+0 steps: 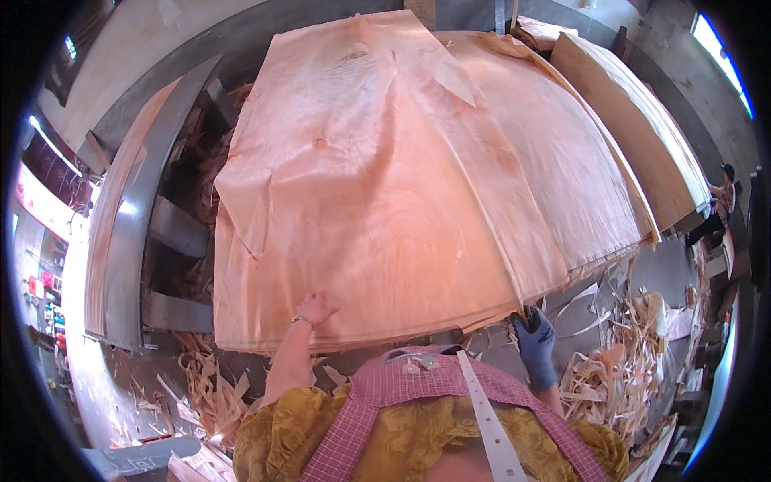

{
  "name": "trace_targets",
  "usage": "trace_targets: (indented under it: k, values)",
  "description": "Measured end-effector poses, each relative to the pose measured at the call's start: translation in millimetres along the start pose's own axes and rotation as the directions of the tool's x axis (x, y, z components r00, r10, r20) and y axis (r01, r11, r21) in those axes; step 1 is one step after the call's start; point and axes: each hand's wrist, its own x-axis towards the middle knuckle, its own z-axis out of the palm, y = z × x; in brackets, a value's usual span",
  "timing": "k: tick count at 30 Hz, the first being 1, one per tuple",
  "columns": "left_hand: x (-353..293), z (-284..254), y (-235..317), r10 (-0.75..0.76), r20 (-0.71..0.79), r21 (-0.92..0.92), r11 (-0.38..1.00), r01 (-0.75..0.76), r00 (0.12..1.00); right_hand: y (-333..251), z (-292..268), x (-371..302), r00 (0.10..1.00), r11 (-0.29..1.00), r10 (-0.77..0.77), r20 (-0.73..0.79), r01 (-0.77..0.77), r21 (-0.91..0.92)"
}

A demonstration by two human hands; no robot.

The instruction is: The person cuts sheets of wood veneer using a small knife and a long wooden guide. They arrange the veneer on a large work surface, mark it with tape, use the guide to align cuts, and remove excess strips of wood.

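Note:
A wide stack of thin, pinkish wood veneer sheets lies in front of me, its top sheet wrinkled and raised in folds toward the far side. My left hand, bare with a bracelet at the wrist, rests on the near left part of the top sheet, fingers loosely apart. At the near right corner of that sheet, my right hand in a blue-grey glove with dark fingers closes on the sheet's edge. A long raised edge of veneer runs from there toward the far side; the fingertips are partly hidden.
Veneer scraps litter the floor at right, with more scraps at left. A metal-edged rack stands left of the stack. Another veneer pile stands at far right, near another person. A white perforated strap hangs over my apron.

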Motion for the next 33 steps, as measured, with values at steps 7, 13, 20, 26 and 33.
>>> trace_targets:
  k: [7, 13, 20, 26, 33]
  values:
    - [16, 3, -18, 0.087, -0.004, -0.01, 0.996, -0.087, 0.996, 2, 79, -44, 0.978, 0.998, -0.029, 0.205, 0.015, 0.065]
    - [12, 5, -20, 0.059, -0.071, -0.041, 0.997, -0.062, 0.996, 78, 78, -110, 0.995, 0.989, 0.042, 0.093, -0.028, -0.146]
    - [18, 9, -22, 0.103, -0.111, -0.101, 0.988, -0.114, 0.988, 15, -10, -81, 0.997, 0.941, -0.034, -0.063, 0.011, -0.339]
    - [78, 55, -83, 0.194, -0.14, 0.035, 0.981, -0.191, 0.971, 20, -82, -39, 0.955, 0.814, -0.261, -0.142, 0.139, -0.563]
    - [7, 4, -18, 0.025, -0.107, -0.207, 0.977, -0.047, 0.994, 37, -152, -16, 0.929, 0.773, -0.311, -0.201, 0.124, -0.623]
